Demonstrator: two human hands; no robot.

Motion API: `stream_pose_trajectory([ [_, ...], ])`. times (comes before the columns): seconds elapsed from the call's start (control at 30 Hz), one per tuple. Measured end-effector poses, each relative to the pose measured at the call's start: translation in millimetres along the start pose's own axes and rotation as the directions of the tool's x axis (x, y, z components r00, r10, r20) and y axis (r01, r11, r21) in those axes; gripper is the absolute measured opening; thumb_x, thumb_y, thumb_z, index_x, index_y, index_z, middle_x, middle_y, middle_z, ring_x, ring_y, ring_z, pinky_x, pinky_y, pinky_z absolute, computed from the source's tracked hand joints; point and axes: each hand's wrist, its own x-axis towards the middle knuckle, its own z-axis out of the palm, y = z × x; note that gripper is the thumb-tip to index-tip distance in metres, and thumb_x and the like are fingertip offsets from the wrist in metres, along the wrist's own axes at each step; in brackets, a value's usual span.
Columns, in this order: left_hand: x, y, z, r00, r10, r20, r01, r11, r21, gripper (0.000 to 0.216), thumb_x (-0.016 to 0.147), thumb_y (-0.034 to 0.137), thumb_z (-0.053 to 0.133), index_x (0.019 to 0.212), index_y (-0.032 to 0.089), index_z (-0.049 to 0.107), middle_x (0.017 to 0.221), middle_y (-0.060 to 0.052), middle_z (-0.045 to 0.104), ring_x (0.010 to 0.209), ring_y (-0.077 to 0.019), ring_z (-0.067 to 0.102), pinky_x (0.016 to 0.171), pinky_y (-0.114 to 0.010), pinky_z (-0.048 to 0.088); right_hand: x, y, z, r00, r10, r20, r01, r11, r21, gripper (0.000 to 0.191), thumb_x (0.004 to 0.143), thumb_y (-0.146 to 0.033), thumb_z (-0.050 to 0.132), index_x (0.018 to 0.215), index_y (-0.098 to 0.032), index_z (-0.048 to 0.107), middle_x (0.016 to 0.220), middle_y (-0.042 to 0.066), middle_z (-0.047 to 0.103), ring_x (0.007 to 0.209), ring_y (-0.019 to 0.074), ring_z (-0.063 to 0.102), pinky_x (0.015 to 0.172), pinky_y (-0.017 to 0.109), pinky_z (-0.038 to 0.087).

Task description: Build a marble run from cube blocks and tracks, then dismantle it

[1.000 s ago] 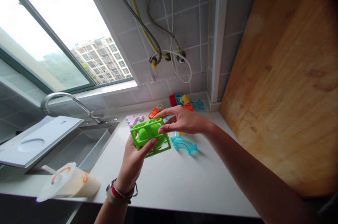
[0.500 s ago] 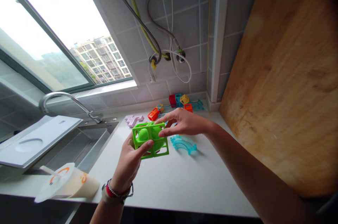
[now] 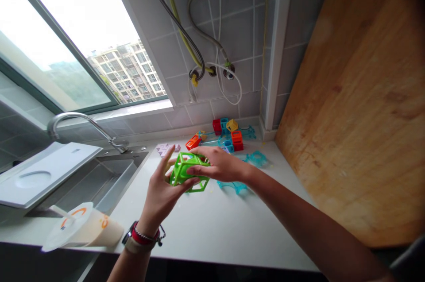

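A bright green open-frame cube toy (image 3: 186,171) with a green ball inside is held above the white counter (image 3: 212,224). My left hand (image 3: 162,195) cups it from below, thumb on its lower front edge and fingers raised behind it. My right hand (image 3: 217,164) grips its top right corner from the right. A curved turquoise track piece (image 3: 232,185) lies on the counter just under my right wrist. Both hands are closed on the cube.
More plastic pieces lie at the back: red, orange, yellow and blue blocks (image 3: 229,133), a turquoise ring (image 3: 257,158), a lilac piece (image 3: 164,149). A sink (image 3: 99,180) with tap (image 3: 76,120) is left, a lidded cup (image 3: 83,229) at front left. A wooden board (image 3: 358,105) leans right.
The cube has been turned and tilted between my hands and now sits a little lower and further left. My right hand has shifted over its top. The view has tipped slightly.
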Motion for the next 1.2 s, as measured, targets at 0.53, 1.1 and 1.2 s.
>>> stream_pose_trajectory([
  [0.53,-5,-40,35,0.999,-0.023,-0.04,0.005,0.915,-0.402,0.055,0.087,0.043,0.08,0.134,0.021,0.061,0.13,-0.012,0.073,0.114,-0.0307,0.073,0.089,-0.038,0.063,1,12,27,0.957,0.215,-0.196,-0.159,0.95,0.269,0.044,0.095,-0.063,0.061,0.107,-0.02,0.062,0.091,0.0,0.066,0.083,0.0176,0.062,0.072,0.026,0.045],
  [1.1,4,-49,10,0.988,0.044,0.151,-0.062,0.991,0.119,0.064,0.073,0.032,0.09,0.126,0.022,0.057,0.112,-0.008,0.075,0.093,-0.025,0.076,0.077,-0.034,0.064,-5,0,-16,1.0,0.0,-0.001,0.0,1.0,-0.029,0.068,0.088,-0.052,0.077,0.145,-0.024,0.053,0.129,0.01,0.064,0.108,0.0218,0.063,0.093,0.036,0.052],
  [1.2,-3,-58,16,0.952,0.088,0.294,-0.134,0.981,0.141,0.073,0.075,0.029,0.088,0.135,0.028,0.046,0.122,-0.009,0.072,0.099,-0.0257,0.075,0.083,-0.037,0.063,-12,-20,-22,0.982,0.026,0.187,0.016,0.976,-0.219,0.054,0.088,-0.052,0.077,0.132,-0.024,0.065,0.122,0.008,0.065,0.104,0.0222,0.064,0.092,0.035,0.051],
])
